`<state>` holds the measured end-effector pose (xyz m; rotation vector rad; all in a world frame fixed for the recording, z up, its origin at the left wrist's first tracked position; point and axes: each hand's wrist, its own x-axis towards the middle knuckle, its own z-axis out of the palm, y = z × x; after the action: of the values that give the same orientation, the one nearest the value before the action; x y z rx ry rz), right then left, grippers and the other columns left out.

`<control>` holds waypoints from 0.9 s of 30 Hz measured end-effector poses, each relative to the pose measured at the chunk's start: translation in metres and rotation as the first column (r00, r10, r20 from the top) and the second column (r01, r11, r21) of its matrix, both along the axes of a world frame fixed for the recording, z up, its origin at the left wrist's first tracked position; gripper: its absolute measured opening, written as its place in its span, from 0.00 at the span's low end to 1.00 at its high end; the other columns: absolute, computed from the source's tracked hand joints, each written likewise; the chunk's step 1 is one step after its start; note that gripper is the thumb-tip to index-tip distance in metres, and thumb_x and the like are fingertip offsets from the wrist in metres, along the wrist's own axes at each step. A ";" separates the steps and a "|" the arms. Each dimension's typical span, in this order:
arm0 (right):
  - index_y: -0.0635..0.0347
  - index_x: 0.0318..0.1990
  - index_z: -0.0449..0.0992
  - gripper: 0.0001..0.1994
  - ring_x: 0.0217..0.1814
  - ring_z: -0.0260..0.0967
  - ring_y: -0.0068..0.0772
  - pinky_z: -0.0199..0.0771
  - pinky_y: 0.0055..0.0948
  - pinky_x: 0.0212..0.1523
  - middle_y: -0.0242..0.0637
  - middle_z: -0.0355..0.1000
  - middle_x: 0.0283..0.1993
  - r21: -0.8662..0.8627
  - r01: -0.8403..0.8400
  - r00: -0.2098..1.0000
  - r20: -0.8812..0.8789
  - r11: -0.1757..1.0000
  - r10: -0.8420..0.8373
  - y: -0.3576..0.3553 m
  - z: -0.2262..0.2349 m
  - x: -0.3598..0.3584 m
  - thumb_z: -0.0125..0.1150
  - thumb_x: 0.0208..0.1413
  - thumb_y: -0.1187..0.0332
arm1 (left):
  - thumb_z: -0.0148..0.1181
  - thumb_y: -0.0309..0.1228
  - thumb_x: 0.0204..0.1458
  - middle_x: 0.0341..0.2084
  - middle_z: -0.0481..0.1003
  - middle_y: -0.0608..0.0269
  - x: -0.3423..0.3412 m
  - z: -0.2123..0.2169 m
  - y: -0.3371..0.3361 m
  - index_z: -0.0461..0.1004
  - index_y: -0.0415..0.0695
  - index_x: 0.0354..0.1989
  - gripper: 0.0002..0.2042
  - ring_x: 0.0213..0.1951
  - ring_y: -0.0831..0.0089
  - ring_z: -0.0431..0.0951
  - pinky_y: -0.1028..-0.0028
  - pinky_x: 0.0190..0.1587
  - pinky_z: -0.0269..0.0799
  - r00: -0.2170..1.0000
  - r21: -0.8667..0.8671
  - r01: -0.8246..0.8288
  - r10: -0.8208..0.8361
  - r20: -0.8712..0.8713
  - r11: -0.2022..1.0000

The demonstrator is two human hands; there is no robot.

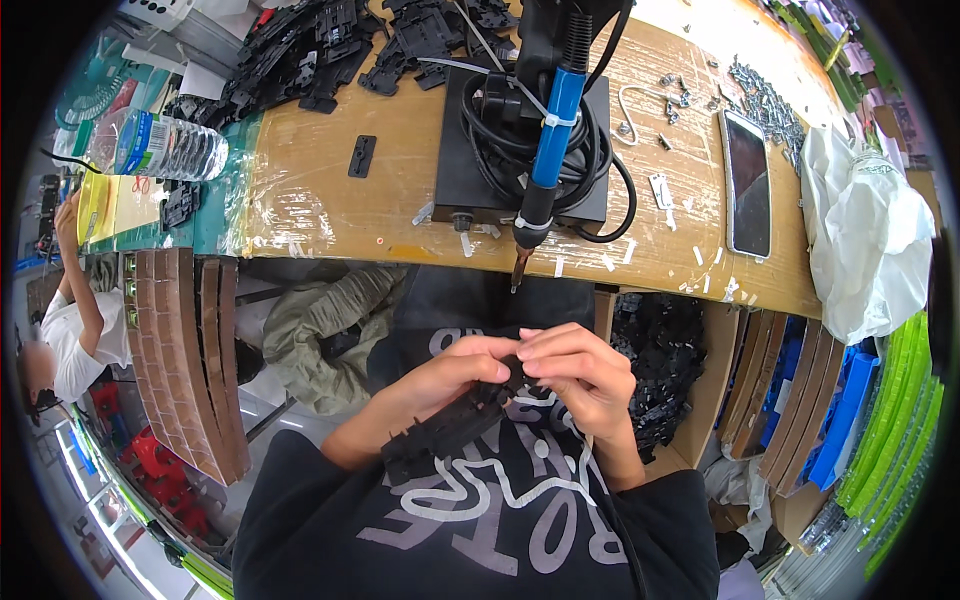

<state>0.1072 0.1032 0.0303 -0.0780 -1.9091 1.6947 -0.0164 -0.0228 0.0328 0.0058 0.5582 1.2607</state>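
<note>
Plastic-wrapped wood forms the desk (330,200), which carries a black base plate (470,185) with coiled cable, a blue-handled electric screwdriver (548,140) hanging over it, a phone (748,182), scattered screws (760,95), a water bottle (155,145) and a heap of black plastic parts (300,50). Below the desk edge, over the lap, the left hand (455,375) and right hand (580,375) meet, fingers closed on the upper end of a long black plastic part (450,430) that slants down to the left.
</note>
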 end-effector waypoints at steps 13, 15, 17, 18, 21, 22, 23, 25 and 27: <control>0.66 0.40 0.65 0.10 0.29 0.66 0.20 0.68 0.17 0.25 0.35 0.66 0.29 -0.792 0.251 0.853 0.453 0.556 0.261 -0.024 -0.047 0.007 0.49 0.52 0.70 | 0.50 0.20 0.44 0.19 0.70 0.68 0.012 -0.037 0.011 0.67 0.34 0.31 0.05 0.20 0.88 0.67 0.88 0.22 0.61 0.556 -0.044 -0.480 0.265 -0.788 0.876; 0.66 0.40 0.64 0.10 0.26 0.67 0.21 0.70 0.18 0.24 0.35 0.66 0.27 -0.888 0.210 0.868 0.362 0.410 0.340 -0.023 -0.044 0.010 0.49 0.52 0.70 | 0.50 0.20 0.44 0.18 0.70 0.68 0.010 -0.036 0.010 0.67 0.34 0.31 0.06 0.20 0.89 0.66 0.88 0.22 0.61 0.545 -0.034 -0.470 0.259 -0.798 0.882; 0.67 0.40 0.64 0.10 0.24 0.67 0.22 0.72 0.21 0.23 0.36 0.66 0.27 -0.875 0.164 0.877 0.340 0.455 0.338 -0.020 -0.036 0.010 0.50 0.51 0.72 | 0.50 0.19 0.44 0.18 0.70 0.68 0.010 -0.036 0.011 0.67 0.34 0.31 0.05 0.20 0.89 0.66 0.88 0.21 0.60 0.526 -0.028 -0.470 0.255 -0.811 0.882; 0.68 0.40 0.64 0.10 0.23 0.67 0.23 0.72 0.22 0.23 0.36 0.66 0.27 -0.867 0.143 0.883 0.330 0.477 0.334 -0.019 -0.033 0.009 0.50 0.51 0.73 | 0.50 0.19 0.43 0.18 0.70 0.68 0.010 -0.036 0.012 0.67 0.34 0.31 0.05 0.20 0.89 0.66 0.88 0.21 0.60 0.518 -0.023 -0.467 0.252 -0.818 0.884; 0.70 0.39 0.64 0.10 0.23 0.67 0.24 0.74 0.24 0.22 0.37 0.67 0.27 -0.835 0.151 0.879 0.359 0.529 0.314 -0.022 -0.031 0.007 0.51 0.49 0.76 | 0.50 0.19 0.43 0.18 0.69 0.69 0.009 -0.035 0.013 0.67 0.34 0.31 0.05 0.20 0.90 0.65 0.88 0.21 0.59 0.506 -0.022 -0.475 0.252 -0.825 0.880; 0.70 0.39 0.64 0.10 0.23 0.67 0.24 0.74 0.24 0.22 0.37 0.67 0.27 -0.831 0.154 0.880 0.361 0.535 0.308 -0.022 -0.030 0.008 0.51 0.48 0.77 | 0.50 0.19 0.43 0.18 0.69 0.69 0.009 -0.035 0.013 0.67 0.34 0.31 0.05 0.20 0.90 0.65 0.88 0.21 0.59 0.506 -0.014 -0.472 0.258 -0.823 0.881; 0.70 0.39 0.64 0.11 0.23 0.67 0.24 0.73 0.24 0.22 0.37 0.67 0.27 -0.827 0.157 0.882 0.363 0.540 0.301 -0.022 -0.029 0.008 0.52 0.48 0.77 | 0.50 0.19 0.43 0.18 0.69 0.70 0.009 -0.036 0.012 0.67 0.34 0.30 0.05 0.20 0.91 0.65 0.88 0.21 0.59 0.506 -0.006 -0.469 0.263 -0.821 0.883; 0.71 0.39 0.63 0.11 0.23 0.67 0.25 0.73 0.24 0.22 0.38 0.67 0.28 -0.821 0.160 0.885 0.365 0.547 0.288 -0.021 -0.028 0.008 0.52 0.47 0.78 | 0.50 0.19 0.43 0.18 0.69 0.70 0.009 -0.036 0.012 0.67 0.34 0.30 0.05 0.20 0.91 0.65 0.89 0.21 0.59 0.501 -0.004 -0.463 0.258 -0.826 0.886; 0.71 0.39 0.63 0.11 0.22 0.67 0.26 0.73 0.24 0.22 0.39 0.67 0.28 -0.816 0.164 0.889 0.366 0.554 0.275 -0.020 -0.025 0.008 0.52 0.47 0.78 | 0.50 0.19 0.43 0.18 0.69 0.70 0.009 -0.033 0.014 0.67 0.34 0.30 0.05 0.20 0.91 0.65 0.89 0.21 0.59 0.490 -0.013 -0.458 0.241 -0.838 0.889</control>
<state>0.1152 0.0832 0.0056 -0.8738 -1.1530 2.6874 -0.0078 -0.0087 -0.0005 0.3191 1.6164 1.5607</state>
